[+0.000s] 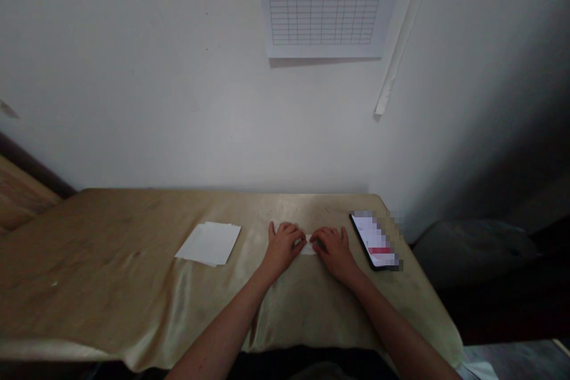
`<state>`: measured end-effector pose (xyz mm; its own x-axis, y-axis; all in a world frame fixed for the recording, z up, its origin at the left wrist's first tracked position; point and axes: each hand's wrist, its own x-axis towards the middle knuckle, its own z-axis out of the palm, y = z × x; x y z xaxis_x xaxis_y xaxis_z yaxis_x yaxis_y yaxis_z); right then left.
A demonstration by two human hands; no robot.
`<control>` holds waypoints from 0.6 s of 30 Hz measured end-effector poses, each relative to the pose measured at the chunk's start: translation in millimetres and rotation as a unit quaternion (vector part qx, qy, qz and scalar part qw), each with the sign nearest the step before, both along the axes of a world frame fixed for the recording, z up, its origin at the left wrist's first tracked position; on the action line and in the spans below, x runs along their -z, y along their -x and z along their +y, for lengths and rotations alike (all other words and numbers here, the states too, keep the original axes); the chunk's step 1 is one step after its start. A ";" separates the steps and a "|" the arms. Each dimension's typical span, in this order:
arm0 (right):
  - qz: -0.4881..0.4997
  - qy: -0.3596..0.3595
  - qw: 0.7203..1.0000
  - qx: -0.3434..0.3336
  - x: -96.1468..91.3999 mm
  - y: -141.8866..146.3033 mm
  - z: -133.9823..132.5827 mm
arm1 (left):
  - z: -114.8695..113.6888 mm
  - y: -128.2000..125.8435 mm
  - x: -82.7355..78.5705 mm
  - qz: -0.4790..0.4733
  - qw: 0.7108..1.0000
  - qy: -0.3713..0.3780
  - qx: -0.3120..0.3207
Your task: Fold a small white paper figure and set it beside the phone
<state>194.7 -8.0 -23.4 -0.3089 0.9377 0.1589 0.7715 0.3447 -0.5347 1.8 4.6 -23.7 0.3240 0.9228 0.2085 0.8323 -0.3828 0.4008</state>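
Observation:
A small piece of white paper [307, 247] lies on the cloth-covered table between my two hands, mostly hidden by the fingers. My left hand [285, 243] grips its left side, thumb and fingertips pinched together and the little finger sticking out. On the other side, my right hand [333, 248] pinches the paper's right part, fingers curled. The fingertips of both hands are only a little apart. Whether the paper is folded cannot be made out. Left of my hands rests a loose stack of white paper sheets [210, 243].
A phone [371, 240] with a lit screen lies right of my right hand, partly blurred out. Gold cloth [120, 249] with wrinkles covers the table. Behind it rises a white wall [178, 101] bearing a printed grid sheet [325, 6]. A dark covered shape [476, 255] stands at the right.

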 end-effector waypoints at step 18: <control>-0.014 0.013 1.000 0.011 -1.4 2.1 2.2 | -1.9 -4.2 -2.1 -0.003 1.000 0.007 -0.018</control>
